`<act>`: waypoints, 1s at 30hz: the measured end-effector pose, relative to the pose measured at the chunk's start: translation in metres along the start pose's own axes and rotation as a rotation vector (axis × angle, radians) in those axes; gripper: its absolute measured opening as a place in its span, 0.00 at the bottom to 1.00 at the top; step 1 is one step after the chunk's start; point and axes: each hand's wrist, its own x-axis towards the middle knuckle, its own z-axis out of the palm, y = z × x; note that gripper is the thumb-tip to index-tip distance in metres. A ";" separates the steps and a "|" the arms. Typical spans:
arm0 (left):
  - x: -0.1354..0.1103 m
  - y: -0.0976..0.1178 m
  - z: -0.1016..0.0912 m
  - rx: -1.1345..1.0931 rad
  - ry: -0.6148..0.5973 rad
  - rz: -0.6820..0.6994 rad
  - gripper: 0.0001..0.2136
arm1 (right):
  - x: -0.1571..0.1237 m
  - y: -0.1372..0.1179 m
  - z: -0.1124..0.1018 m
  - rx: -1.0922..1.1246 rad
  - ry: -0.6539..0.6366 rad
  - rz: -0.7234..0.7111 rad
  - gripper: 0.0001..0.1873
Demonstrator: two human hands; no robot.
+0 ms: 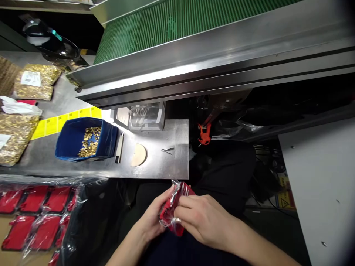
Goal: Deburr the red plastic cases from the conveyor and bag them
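Observation:
In front of my lap is a small, flat red piece in clear plastic (185, 189), tilted between my two hands. My left hand (152, 218) grips it from the left, thumb along its upper edge. From the right, the bent fingers of my right hand (203, 218) pinch the clear plastic and the near face of the piece, hiding much of it. Nearest beyond my hands, on the metal bench (155, 171), lie small nippers (167, 150) and a cream half-round pad (138, 155).
A blue bin (66, 144) of small brass-coloured parts stands beside a white-handled tool (119, 148). Bags of gold parts (18, 129) lie farther left. Wrapped red pieces (36, 199) fill a box at lower left. The green conveyor (155, 27) overhangs the bench; an orange tool (204, 135) hangs below.

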 end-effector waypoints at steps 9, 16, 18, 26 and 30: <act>-0.011 0.025 0.010 0.586 0.024 0.735 0.25 | 0.001 0.006 0.014 -0.073 0.181 0.287 0.11; -0.024 0.012 0.019 0.466 -0.327 0.731 0.06 | 0.017 0.032 0.013 0.844 0.238 0.418 0.15; -0.022 0.003 0.020 0.376 -0.249 0.754 0.10 | 0.020 0.037 0.013 0.997 0.247 0.411 0.15; -0.013 0.011 0.001 0.721 -0.041 0.731 0.31 | 0.016 0.029 -0.011 0.992 0.208 0.214 0.19; -0.021 0.019 -0.009 0.912 -0.210 0.647 0.24 | 0.009 0.026 -0.005 1.046 0.011 0.233 0.19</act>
